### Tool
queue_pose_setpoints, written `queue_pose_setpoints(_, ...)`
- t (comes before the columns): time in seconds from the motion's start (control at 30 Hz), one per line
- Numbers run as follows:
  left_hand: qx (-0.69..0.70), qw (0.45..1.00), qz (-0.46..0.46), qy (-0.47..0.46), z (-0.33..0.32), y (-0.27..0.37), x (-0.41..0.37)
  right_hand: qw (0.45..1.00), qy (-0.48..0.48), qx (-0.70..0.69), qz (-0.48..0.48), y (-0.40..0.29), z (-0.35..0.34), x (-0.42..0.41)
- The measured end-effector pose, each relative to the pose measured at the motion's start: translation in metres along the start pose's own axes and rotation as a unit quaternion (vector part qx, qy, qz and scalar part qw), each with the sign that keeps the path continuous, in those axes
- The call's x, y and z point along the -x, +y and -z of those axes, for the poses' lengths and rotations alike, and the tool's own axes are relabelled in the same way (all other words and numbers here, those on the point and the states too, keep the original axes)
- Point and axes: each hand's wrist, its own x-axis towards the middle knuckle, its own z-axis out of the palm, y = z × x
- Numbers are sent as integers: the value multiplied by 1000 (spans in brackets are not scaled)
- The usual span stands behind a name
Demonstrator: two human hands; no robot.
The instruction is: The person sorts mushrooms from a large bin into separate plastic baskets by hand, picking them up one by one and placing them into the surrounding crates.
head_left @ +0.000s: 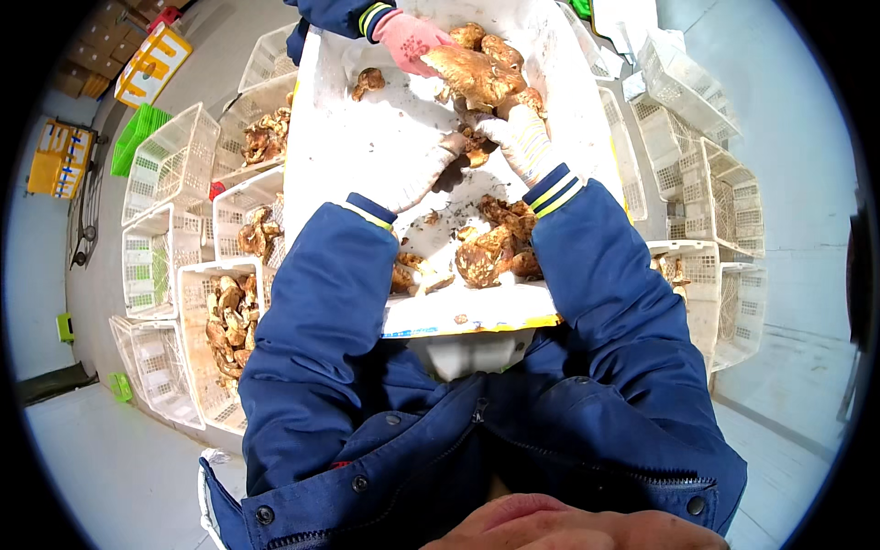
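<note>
Both my hands wear pale knit gloves above a white foam box (pixel 323 137) holding brown mushrooms. My left hand (pixel 440 161) touches a small dark mushroom (pixel 476 148) near the middle of the box; whether its fingers grip it is unclear. My right hand (pixel 519 141) reaches to the same mushroom and to the underside of a large mushroom (pixel 478 75); its fingertips are partly hidden. A co-worker's pink-gloved hand (pixel 405 41) is at the large mushroom's upper left. More mushrooms (pixel 485 258) lie at the near end, and a single one (pixel 368 82) lies at the far left.
White plastic crates flank the box. Mushrooms fill part of a near-left crate (pixel 185 344), and others lie in a crate (pixel 220 220) above it. Stacked crates (pixel 735 199) stand at the right. Green crates (pixel 141 134) and yellow-and-white boxes (pixel 155 62) stand farther left.
</note>
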Motion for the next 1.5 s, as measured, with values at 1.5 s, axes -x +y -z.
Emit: queue_pose_setpoints(1.5, 200, 888, -135, 391, 37, -6, -12, 932, -63, 356, 9, -52, -7, 11)
